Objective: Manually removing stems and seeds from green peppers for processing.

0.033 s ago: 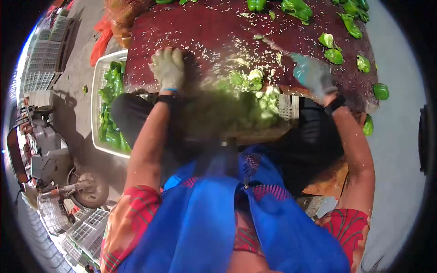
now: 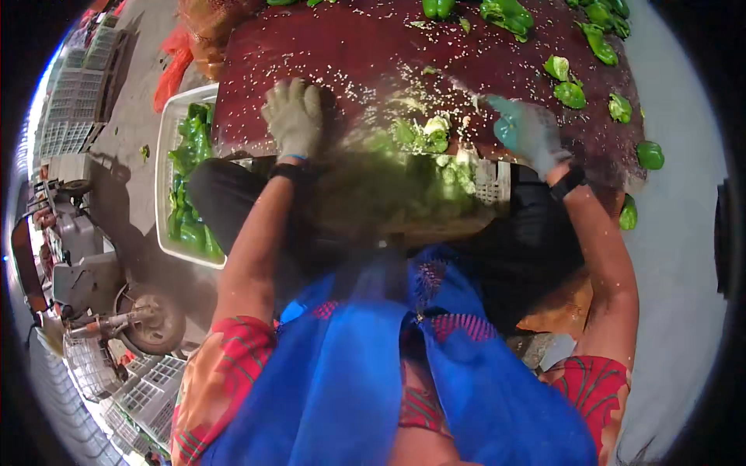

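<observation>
My left hand (image 2: 294,120), in a pale knit glove, lies flat near the front edge of a dark red tabletop (image 2: 350,46), fingers apart and holding nothing. My right hand (image 2: 528,132), in a grey glove with teal fingers, is closed at the right of the same edge, blurred by motion. A faint thin streak runs from it toward the upper left; I cannot make out what it is. Between the hands lie green pepper scraps with pale cores (image 2: 423,134) and scattered seeds. Below the edge, more scraps (image 2: 458,175) sit in a crate (image 2: 493,182), partly blurred.
A white crate of green peppers (image 2: 165,186) stands left of my knee. Whole and cut bell peppers (image 2: 505,17) lie on the table's far and right sides. An orange mesh sack (image 2: 206,35) is at the far left. A parked motorbike (image 2: 151,318) and stacked crates (image 2: 74,116) are further left.
My left hand has shifted slightly to the right along the edge. My right hand has moved a little to the left, and the thin streak by it shows less clearly.
</observation>
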Available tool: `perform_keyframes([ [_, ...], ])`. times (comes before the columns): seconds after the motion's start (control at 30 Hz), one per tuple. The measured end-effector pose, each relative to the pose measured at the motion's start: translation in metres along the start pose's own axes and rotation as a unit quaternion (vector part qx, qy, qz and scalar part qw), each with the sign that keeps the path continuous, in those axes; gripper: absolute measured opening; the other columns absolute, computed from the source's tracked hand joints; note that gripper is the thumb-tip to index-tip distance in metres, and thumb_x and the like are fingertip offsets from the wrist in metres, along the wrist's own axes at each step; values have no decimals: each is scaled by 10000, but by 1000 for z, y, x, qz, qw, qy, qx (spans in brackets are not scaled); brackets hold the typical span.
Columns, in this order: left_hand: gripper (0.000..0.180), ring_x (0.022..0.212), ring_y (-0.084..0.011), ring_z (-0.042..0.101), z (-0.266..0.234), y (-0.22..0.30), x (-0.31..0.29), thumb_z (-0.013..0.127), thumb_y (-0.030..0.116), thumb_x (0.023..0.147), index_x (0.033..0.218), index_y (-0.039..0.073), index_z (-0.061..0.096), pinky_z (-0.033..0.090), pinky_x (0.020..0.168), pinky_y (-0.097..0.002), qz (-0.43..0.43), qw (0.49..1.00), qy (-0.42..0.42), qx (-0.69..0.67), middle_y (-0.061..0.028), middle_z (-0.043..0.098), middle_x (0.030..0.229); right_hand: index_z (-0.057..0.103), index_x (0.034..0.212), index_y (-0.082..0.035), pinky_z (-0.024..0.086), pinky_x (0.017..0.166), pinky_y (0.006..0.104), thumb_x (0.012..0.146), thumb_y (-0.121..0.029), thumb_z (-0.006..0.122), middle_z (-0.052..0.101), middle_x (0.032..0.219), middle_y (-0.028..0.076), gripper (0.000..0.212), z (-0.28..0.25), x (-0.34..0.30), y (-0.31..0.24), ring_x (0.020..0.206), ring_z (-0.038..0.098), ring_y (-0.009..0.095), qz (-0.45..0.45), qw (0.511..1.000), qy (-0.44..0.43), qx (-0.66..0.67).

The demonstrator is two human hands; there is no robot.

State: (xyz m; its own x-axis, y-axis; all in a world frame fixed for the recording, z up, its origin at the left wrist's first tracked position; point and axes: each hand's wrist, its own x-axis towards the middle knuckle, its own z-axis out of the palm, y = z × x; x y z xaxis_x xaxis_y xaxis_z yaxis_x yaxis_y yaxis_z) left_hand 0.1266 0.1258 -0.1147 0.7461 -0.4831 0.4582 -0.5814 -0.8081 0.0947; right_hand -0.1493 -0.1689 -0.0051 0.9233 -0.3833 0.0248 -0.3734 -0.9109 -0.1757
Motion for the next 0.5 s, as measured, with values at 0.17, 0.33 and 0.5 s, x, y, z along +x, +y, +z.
perform_keyframes([
  [0.17,405,1259,-367,467,-21,46,0,479,346,967,1257,89,596,307,1076,-494,64,954,-46,-290,-171,555,1321,635,1259,-233,518,736,464,821,-238,598,678,903,147,440,-14,-33,-59,791,642,360,-68,983,-171,-14],
  [0.33,412,1310,-369,432,-8,56,10,467,341,964,1265,89,590,290,1115,-482,162,951,-49,-257,-155,542,1349,611,1289,-161,534,695,413,859,-209,624,690,947,125,432,-1,-74,-30,801,661,301,-137,983,-91,84],
  [0.5,488,1291,-338,442,-31,120,11,471,441,959,1255,71,588,322,1093,-464,293,917,-103,-251,-150,520,1370,589,1241,19,521,657,255,915,-108,618,676,962,107,351,-9,-80,-3,767,624,131,80,828,39,554],
])
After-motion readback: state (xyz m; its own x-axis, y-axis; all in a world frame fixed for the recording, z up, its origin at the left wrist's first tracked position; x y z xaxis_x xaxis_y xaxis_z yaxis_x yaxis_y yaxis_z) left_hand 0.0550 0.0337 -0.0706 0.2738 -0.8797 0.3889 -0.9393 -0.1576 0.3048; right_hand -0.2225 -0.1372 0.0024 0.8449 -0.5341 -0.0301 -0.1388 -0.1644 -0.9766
